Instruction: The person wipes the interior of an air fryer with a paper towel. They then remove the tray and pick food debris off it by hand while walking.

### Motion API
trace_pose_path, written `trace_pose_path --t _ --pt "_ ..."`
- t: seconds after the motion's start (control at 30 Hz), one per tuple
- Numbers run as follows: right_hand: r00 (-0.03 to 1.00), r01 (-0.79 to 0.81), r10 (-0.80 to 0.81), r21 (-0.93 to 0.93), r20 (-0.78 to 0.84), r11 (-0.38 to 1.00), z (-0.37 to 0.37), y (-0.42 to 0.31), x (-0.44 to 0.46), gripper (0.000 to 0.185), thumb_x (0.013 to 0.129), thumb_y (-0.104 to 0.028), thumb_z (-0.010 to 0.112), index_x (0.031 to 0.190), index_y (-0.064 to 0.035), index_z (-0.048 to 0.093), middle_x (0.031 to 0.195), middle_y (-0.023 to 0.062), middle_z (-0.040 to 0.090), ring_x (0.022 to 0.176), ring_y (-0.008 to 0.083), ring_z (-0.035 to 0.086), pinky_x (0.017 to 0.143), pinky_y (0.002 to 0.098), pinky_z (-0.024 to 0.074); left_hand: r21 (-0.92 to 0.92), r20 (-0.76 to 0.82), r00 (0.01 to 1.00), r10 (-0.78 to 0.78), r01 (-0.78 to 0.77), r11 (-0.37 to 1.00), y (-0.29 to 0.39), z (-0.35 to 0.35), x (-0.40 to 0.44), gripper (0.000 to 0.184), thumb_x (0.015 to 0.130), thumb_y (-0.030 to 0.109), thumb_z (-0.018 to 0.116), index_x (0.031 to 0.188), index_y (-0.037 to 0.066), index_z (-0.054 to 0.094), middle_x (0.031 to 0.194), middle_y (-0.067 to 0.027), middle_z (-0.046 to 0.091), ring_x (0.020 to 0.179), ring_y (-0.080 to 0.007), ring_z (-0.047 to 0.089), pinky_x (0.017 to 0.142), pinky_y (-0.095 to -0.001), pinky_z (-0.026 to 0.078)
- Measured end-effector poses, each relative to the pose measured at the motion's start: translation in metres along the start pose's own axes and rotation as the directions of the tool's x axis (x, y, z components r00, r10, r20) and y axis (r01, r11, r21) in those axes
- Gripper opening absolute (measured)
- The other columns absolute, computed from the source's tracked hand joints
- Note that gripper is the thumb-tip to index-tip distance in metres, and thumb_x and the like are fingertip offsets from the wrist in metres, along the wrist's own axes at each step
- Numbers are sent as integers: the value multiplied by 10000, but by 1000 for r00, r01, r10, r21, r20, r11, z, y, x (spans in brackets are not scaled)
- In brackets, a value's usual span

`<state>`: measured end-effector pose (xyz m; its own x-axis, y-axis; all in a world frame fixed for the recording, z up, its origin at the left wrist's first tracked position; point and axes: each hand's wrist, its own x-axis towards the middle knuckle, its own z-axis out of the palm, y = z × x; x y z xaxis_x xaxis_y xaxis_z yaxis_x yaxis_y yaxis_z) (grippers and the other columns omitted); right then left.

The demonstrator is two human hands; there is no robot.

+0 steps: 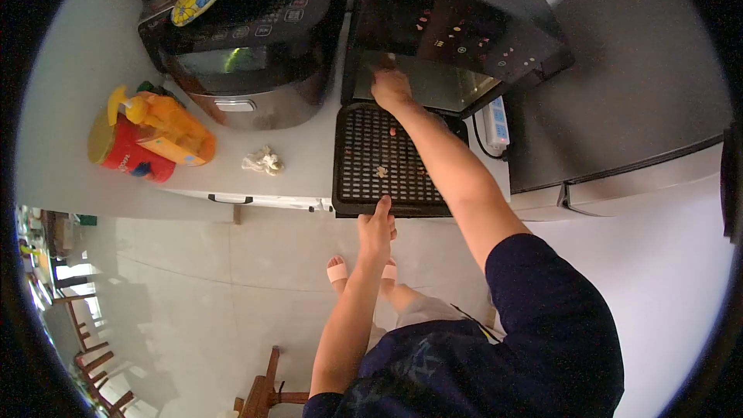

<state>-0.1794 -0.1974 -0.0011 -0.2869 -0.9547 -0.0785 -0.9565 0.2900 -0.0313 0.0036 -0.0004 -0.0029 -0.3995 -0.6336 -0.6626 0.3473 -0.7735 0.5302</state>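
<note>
Left grip (376,229) on tray (364,147) — right (393,90) unclear.

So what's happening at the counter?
A person's left hand grips the front edge of a black slotted tray, which lies in front of a black oven. The right hand reaches across it to the oven's opening; whether it holds anything is unclear. A few small bits lie on the tray.

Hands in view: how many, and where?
2: left hand on the near edge of the black rectangular slotted tray; right hand at the opening of the black boxy oven.
</note>
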Motion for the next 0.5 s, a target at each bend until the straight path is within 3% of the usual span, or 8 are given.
trace_pose_path --t 0.07,0.13,0.2,0.27,0.3,0.37,0.47,0.5 --pt "935 328 -284 212 -213 921 4 13 -20 294 833 -121 442 1104 -122 556 1020 162 589 943 313 561 813 406 453 -39 12 1000 10 -9 999 1 1 -1 371 815 243 595 576 173 320 483 72 241 418 -63 202 400 -252 162" --pt "934 329 -280 226 -224 917 6 44 -40 312 837 -110 435 1127 -141 545 1013 156 594 939 307 566 806 409 454 -44 5 1000 15 -15 999 0 2 0 367 816 239 595 580 176 322 482 75 244 415 -59 200 397 -250 160" --pt "1000 23 -21 169 -11 985 -3 74 -30 342 838 -111 436 1167 -145 523 1022 156 598 945 287 574 795 422 460 -47 -8 1000 26 -26 999 0 0 -2 364 817 236 595 583 178 323 480 79 247 411 -55 197 394 -247 157" --pt "982 -123 146 184 -120 975 23 108 28 333 843 -138 441 1166 -112 519 995 155 612 930 296 582 788 428 467 -41 26 1000 3 -2 999 4 1 -4 359 823 233 589 582 179 328 481 82 253 412 -50 204 390 -239 157" --pt "982 -122 145 183 -118 975 24 102 28 333 843 -138 441 1166 -112 519 995 155 612 930 296 582 788 428 467 -55 24 1000 15 -14 998 2 0 -1 352 830 234 581 582 180 338 479 81 259 410 -49 211 388 -235 157" --pt "984 82 -62 118 -167 990 21 61 16 347 859 -157 420 1194 -107 493 1123 148 520 1007 301 536 841 412 439 -42 6 1000 -3 3 999 0 -1 -1 350 831 234 580 581 181 341 479 82 258 410 -48 212 388 -233 156" --pt "902 384 -374 4 -216 924 8 5 -1 370 882 -185 388 1236 -98 454 1315 139 383 1121 309 467 919 387 397 -32 -21 999 -26 25 999 1 1 -2 350 834 233 577 577 180 345 479 83 258 407 -45 215 385 -232 158" --pt "900 387 -377 0 -220 922 3 15 -2 370 882 -185 388 1236 -98 454 1315 139 383 1121 309 467 919 387 397 -33 -28 999 -28 27 999 3 2 -1 352 835 232 575 573 179 345 479 84 258 405 -44 217 383 -233 159"
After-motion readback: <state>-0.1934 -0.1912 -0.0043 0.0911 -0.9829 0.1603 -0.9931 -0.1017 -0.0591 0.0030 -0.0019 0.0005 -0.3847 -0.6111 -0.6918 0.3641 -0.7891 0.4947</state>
